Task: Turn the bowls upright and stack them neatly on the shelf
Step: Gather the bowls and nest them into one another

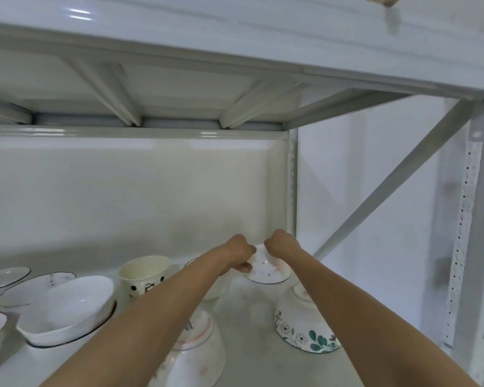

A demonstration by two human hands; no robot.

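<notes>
Pink-speckled white bowl: upside down, far back right on the white metal shelf. Left hand and right hand gripped it from either side, fingers curled over its base. Floral green-leaf bowl: inverted, nearer right. Pink-ringed bowl: inverted, front centre. Cream dotted cup and upright white bowls: left.

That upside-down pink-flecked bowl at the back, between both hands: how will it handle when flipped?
The pink-flecked bowl looks like glazed ceramic, so probably rigid, breakable and a bit slick. It sits rim-down, so likely stable until lifted; its curved sides give little to catch on. The left hand and right hand flank it, which probably steadies the flip.
</notes>
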